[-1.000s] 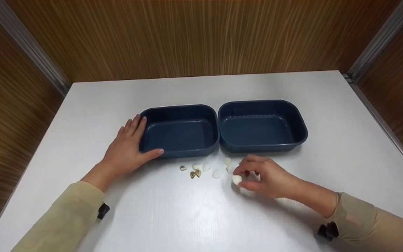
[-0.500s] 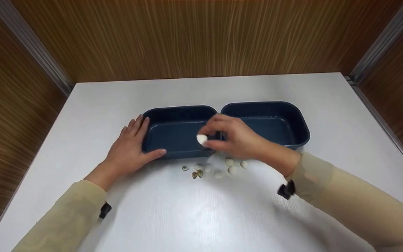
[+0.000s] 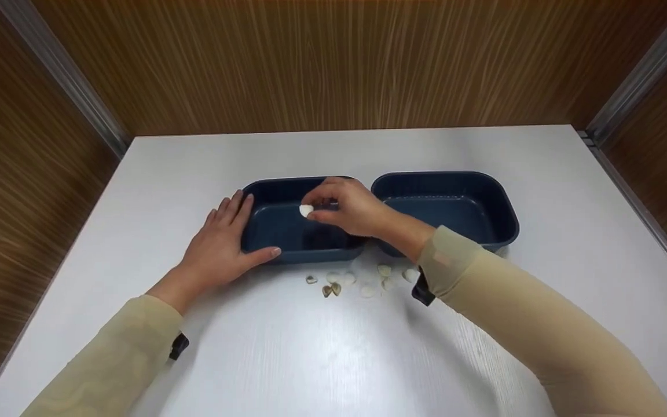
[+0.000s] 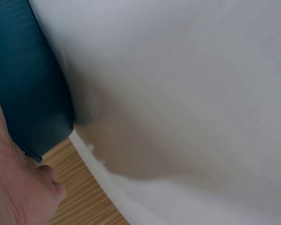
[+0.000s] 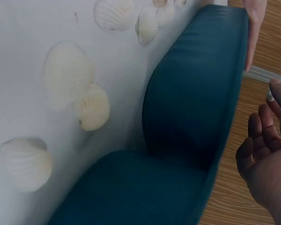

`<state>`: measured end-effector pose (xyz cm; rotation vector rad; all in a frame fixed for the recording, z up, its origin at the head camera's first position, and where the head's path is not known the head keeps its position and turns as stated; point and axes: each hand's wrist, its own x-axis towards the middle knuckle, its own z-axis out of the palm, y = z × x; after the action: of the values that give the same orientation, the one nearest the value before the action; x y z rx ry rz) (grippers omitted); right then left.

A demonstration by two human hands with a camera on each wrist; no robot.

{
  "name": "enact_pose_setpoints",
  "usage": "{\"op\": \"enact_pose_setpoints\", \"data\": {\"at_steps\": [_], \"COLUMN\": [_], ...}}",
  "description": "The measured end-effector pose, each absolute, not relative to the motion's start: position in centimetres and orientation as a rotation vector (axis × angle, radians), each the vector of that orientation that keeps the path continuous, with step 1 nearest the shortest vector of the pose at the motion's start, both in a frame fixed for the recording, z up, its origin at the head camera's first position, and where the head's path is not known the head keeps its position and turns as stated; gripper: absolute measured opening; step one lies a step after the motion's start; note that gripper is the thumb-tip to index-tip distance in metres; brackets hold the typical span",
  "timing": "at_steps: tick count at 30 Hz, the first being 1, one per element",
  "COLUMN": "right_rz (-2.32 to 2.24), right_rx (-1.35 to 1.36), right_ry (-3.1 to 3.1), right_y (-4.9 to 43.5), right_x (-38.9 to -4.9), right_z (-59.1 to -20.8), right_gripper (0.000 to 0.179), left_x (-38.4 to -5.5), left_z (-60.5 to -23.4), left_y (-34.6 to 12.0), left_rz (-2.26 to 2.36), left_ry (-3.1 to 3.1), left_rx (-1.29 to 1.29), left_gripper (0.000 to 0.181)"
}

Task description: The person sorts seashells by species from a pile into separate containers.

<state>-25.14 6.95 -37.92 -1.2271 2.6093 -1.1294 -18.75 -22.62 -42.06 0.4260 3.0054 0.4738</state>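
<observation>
My right hand [image 3: 348, 205] pinches a white seashell [image 3: 306, 211] between thumb and fingertips, over the left dark blue bin [image 3: 287, 256]. In the right wrist view only a sliver of that shell shows at the fingertips. With fingers spread, my left hand [image 3: 220, 240] rests against the left end of the same bin, thumb along its front wall. The left wrist view shows part of this hand beside the bin's blue wall [image 4: 30, 79]. In front of the bins lie several pale ribbed shells [image 5: 92, 108] and a few small brown shells [image 3: 327, 291].
A second dark blue bin [image 3: 507, 231] stands close beside the first on the right, partly behind my right forearm. Both sit on a white table [image 3: 310, 359], with wood-grain panels [image 3: 345, 63] rising at its back and sides.
My right hand has picked the white shell up from near the table and carried it left and away from me, over the left bin. The left hand stays at the bin's end.
</observation>
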Motion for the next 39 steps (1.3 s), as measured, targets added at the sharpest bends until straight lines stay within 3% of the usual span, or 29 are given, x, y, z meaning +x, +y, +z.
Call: {"op": "enact_pose_setpoints", "data": {"at_steps": [15,26,39], "right_rz": [-1.107,-1.344,-1.343], "right_rx": [-1.163,-1.315,-1.157], "right_ry": [2.619,2.678,2.685], "right_y": [7.4,14.4,21.4], "right_x": [-25.3,-20.2,-14.9], "right_z": [-37.9,-36.1,-39.9], "right_gripper": [0.032,0.025,0.026], "left_x": [-18.8,-18.6,-18.1], "left_z": [-41.7,-41.6,-41.4], "left_y": [-22.4,-22.7,-23.5], "left_rz": [0.466,0.478,0.496], "left_ry": [3.007,3.024,3.034], "left_rx": [0.446,0.442,0.447], "left_gripper": [0.123,0.121,0.119]}}
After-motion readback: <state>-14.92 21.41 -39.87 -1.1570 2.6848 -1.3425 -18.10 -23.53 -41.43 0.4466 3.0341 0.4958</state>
